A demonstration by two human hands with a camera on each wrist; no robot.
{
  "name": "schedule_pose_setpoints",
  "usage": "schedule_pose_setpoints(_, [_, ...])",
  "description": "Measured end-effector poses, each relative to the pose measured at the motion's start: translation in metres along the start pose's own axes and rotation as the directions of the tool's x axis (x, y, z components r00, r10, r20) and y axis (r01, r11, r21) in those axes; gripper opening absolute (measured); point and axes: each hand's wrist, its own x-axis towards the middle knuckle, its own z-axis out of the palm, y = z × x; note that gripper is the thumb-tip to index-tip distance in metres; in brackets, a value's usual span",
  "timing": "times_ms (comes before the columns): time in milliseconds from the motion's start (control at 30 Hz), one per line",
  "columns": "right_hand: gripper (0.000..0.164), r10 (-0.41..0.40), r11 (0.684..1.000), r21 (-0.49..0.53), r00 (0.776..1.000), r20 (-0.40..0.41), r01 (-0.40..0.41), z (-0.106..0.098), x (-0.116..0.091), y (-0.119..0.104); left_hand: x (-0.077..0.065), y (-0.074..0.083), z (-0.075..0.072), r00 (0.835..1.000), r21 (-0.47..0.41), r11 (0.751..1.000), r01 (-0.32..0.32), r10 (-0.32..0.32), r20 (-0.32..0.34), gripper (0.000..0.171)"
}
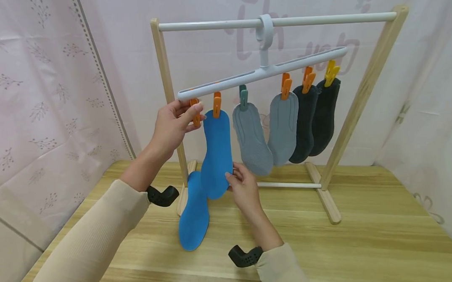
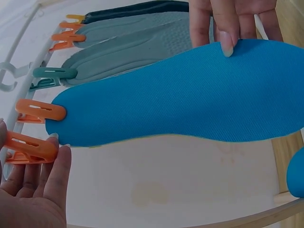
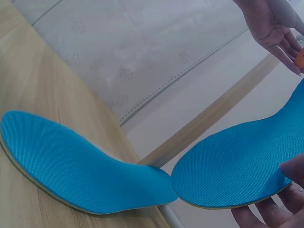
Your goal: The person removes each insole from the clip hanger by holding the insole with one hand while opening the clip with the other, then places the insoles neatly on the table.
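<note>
Near the left end of the white hanger (image 1: 223, 85), my left hand (image 1: 172, 124) pinches an orange clip (image 2: 33, 146) between thumb and fingers. Just right of it, a second orange clip (image 1: 217, 104) grips the narrow end of a blue insole (image 1: 216, 154), which hangs down. My right hand (image 1: 245, 186) holds that insole by its lower right edge, thumb on the front and fingers behind. Another blue insole (image 3: 80, 166) lies on the wooden table, its narrow end overlapped by the hanging one in the right wrist view.
Two grey insoles (image 1: 251, 135) and two black ones (image 1: 325, 115) hang farther right from green, orange and yellow clips. The hanger tilts, left end lower, from the white rod (image 1: 326, 19) of a wooden rack (image 1: 364, 97) on the table (image 1: 385, 235). A patterned curtain (image 1: 56, 81) stands behind.
</note>
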Motion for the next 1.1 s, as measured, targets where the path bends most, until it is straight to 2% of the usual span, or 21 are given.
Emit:
schedule_pose_setpoints(533, [0.040, 0.034, 0.999, 0.008, 0.999, 0.005, -0.034, 0.000, -0.001, -0.001, -0.004, -0.001, -0.002, 0.999, 0.017, 0.999, -0.041, 0.041, 0.012, 0.047])
schedule_pose_setpoints(1100, [0.041, 0.062, 0.998, 0.035, 0.998, -0.017, -0.061, 0.001, -0.005, -0.008, -0.006, -0.012, -0.005, 0.999, 0.048, 0.998, -0.031, 0.031, 0.008, 0.054])
